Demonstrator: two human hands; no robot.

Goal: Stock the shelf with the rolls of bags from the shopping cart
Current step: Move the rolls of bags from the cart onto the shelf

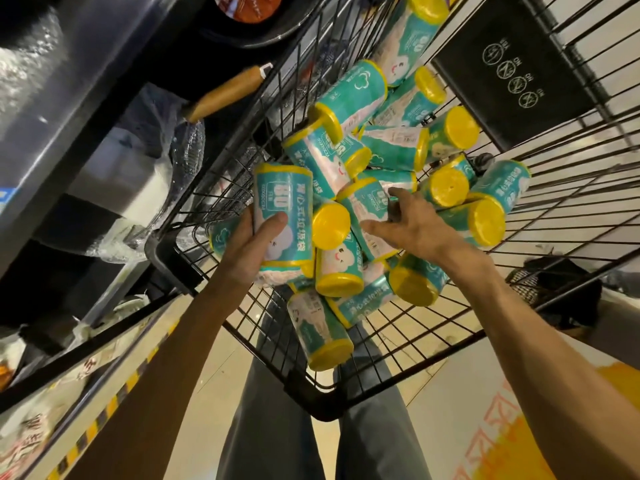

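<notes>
Several teal rolls of bags with yellow ends lie heaped in the black wire shopping cart [408,362]. My left hand [251,245] grips one teal roll [282,209], held upright just above the cart's left side, thumb across its label. My right hand [412,221] reaches into the heap with fingers spread, its fingertips at a roll [367,202] in the middle of the pile. Another roll [320,329] lies nearest me at the cart's front. The shelf [69,150] runs along the left, dark and blurred.
A wooden-handled tool [225,93] pokes out from the shelf beside the cart's left wall. Plastic-wrapped goods [187,150] sit on the shelf. The shelf's lower edge [104,386] has a yellow-black striped strip. A black sign panel [512,67] hangs in the cart's far end. My legs stand below the cart.
</notes>
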